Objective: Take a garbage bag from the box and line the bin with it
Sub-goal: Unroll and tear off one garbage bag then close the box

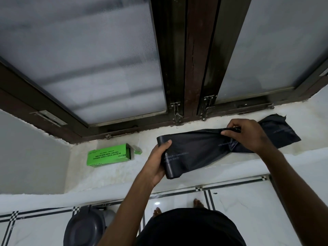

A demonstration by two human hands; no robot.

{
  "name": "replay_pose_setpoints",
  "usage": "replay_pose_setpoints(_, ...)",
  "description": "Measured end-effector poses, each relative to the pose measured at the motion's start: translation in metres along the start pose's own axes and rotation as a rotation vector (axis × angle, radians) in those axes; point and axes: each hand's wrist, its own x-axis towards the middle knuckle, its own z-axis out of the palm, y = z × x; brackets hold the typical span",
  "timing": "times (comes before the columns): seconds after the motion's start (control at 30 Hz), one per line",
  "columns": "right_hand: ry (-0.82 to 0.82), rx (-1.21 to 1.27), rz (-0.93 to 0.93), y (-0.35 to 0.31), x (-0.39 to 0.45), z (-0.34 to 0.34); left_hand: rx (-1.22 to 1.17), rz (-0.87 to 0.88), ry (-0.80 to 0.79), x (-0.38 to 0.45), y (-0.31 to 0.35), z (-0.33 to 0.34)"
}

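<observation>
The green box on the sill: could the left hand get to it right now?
Probably, but not freely: the left hand grips the black bag roll. The green box lies just left on the bare sill.

Above the white sill (110, 176), the left hand (156, 163) gripped a black bag roll (191, 155) while the right hand (248, 134) pinched its unrolled sheet. The green box (109, 154) lay on the sill, left of the roll.

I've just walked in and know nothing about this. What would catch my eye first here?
Probably the black garbage bag roll, stretched between the left hand and right hand over the white window ledge. Next, the bright green box lying on that ledge to the left, its end flap open. Below, on the tiled floor, stands a dark grey bin.
</observation>
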Motion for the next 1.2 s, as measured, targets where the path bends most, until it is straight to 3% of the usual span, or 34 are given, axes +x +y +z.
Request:
replay_pose_setpoints(0.23, 0.104, -0.127, 0.073, -0.003, 0.007, 0.002, 0.043, -0.01, 0.015, -0.002, 0.003, -0.003)
replay_pose_setpoints(0.37, 0.078, -0.31, -0.028, -0.015, 0.003, 0.003, 0.059, -0.014, 0.032, -0.001, 0.002, -0.001)
replay_pose_setpoints(0.47, 0.134, -0.116, -0.091, -0.041, -0.009, 0.006, 0.089, -0.005, 0.032, 0.001, 0.002, -0.001)
replay_pose_setpoints(0.5, 0.112, 0.028, -0.104, -0.055, -0.014, 0.01, 0.095, -0.003, 0.031, 0.001, 0.002, -0.001)
replay_pose_setpoints(0.57, -0.087, 0.291, -0.097, -0.083, -0.022, 0.02, 0.1, 0.002, 0.013, 0.001, 0.003, 0.0)
replay_pose_setpoints(0.63, -0.31, 0.411, -0.097, -0.1, -0.023, 0.034, 0.1, 0.008, -0.027, 0.0, 0.004, 0.002)
replay_pose_setpoints(0.7, -0.429, 0.482, -0.073, -0.103, -0.018, 0.049, 0.081, 0.007, -0.066, 0.0, 0.005, 0.004)
replay_pose_setpoints(0.9, -0.475, 0.635, -0.052, -0.104, -0.006, 0.056, 0.156, 0.067, -0.078, 0.003, 0.007, 0.0)
replay_pose_setpoints(1.2, -0.506, 0.56, -0.049, -0.105, -0.004, 0.052, 0.263, 0.166, -0.028, 0.003, 0.003, -0.001)
